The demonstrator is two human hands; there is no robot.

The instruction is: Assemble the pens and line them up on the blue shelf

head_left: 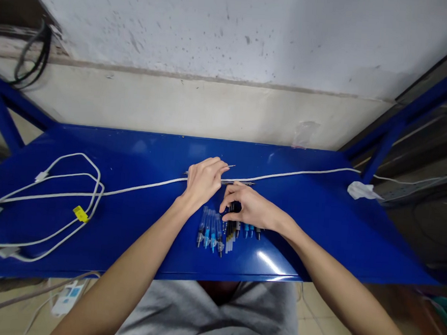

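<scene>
Head view: both hands (203, 182) over pens (212, 230)

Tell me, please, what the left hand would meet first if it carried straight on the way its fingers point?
Probably the thin pen refill at the left hand's fingertips, which it may already touch; beyond that only bare blue shelf, then the wall.

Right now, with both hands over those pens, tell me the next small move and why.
Probably lift the right hand clear with the pen part it pinches. Its fingers rest on the row of pens on the blue shelf, while the left hand already holds a thin refill near the white cable.
</scene>
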